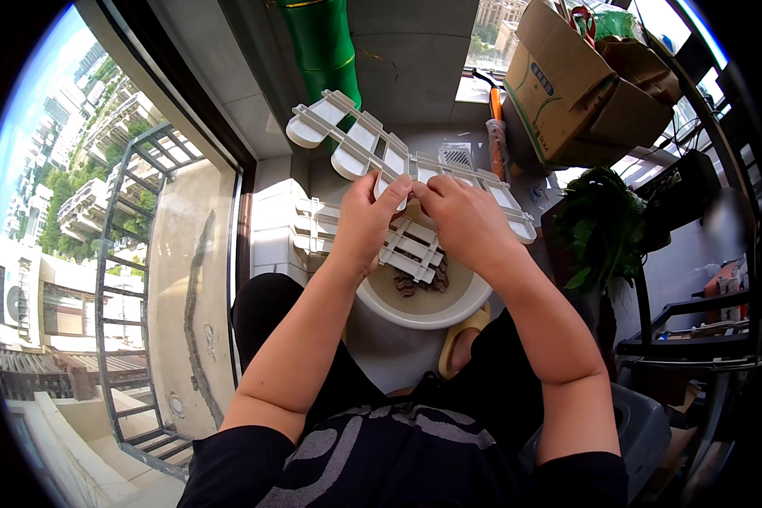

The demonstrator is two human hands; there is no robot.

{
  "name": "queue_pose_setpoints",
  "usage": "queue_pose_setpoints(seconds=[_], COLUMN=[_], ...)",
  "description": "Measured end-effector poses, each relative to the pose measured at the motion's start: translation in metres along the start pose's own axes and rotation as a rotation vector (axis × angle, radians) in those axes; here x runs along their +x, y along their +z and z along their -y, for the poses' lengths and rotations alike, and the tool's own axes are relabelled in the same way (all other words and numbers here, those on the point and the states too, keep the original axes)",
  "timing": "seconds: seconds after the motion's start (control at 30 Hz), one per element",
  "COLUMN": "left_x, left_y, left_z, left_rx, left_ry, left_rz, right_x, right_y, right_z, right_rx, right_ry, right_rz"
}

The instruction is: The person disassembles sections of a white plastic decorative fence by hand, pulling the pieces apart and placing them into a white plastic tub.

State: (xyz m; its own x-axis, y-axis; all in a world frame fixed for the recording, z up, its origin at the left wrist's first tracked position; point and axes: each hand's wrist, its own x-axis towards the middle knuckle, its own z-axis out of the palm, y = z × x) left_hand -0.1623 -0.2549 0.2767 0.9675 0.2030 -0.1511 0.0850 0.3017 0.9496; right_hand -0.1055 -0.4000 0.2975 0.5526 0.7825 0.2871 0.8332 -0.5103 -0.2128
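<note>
A long white plastic rack (360,142) with rounded, paddle-like ends stretches from upper left to right in front of me. My left hand (366,222) pinches it near the middle, fingers closed. Right beside it, my right hand (472,222) is closed on the same rack, the fingertips of both hands almost meeting. Exactly what the fingertips press on is hidden. Beneath the hands, a white slatted piece (411,247) reaches over a pale round basin (425,321). Brown, wavy-edged things (406,286) lie in the basin; their kind is unclear.
Behind the rack stands a green bamboo-shaped column (320,46). An orange-handled tool (495,106) leans near an open cardboard box (559,89) at the far right. A leafy plant (599,222) and dark metal shelving (694,345) stand to the right. A window borders the left.
</note>
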Motion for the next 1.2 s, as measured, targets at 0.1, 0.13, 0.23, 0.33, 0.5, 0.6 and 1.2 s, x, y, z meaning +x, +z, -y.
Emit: queue_pose_setpoints(seconds=[0.1,0.13,0.23,0.33,0.5,0.6,1.2], left_x=[-0.003,-0.002,0.000,0.001,0.001,0.001,-0.001], left_y=[0.008,0.007,0.004,0.001,-0.001,-0.004,0.002], left_z=[0.008,0.010,0.017,0.019,0.013,0.012,0.017], left_rx=[-0.010,-0.010,0.487,0.569,0.592,0.609,0.411], left_ry=[0.325,0.322,0.538,0.489,0.501,0.465,0.112], left_rz=[-0.117,-0.117,-0.306,-0.303,-0.161,-0.097,0.113], right_x=[0.002,0.001,0.000,0.000,-0.001,0.000,0.009], right_y=[0.013,0.018,0.021,0.013,-0.003,-0.009,-0.030], right_z=[0.021,0.024,0.027,0.023,0.005,0.000,-0.018], right_rx=[-0.061,-0.076,-0.067,0.041,0.173,0.199,0.216], right_ry=[-0.024,-0.048,-0.066,-0.048,-0.003,-0.038,0.095], right_rz=[-0.164,-0.239,-0.240,-0.196,-0.040,0.019,0.473])
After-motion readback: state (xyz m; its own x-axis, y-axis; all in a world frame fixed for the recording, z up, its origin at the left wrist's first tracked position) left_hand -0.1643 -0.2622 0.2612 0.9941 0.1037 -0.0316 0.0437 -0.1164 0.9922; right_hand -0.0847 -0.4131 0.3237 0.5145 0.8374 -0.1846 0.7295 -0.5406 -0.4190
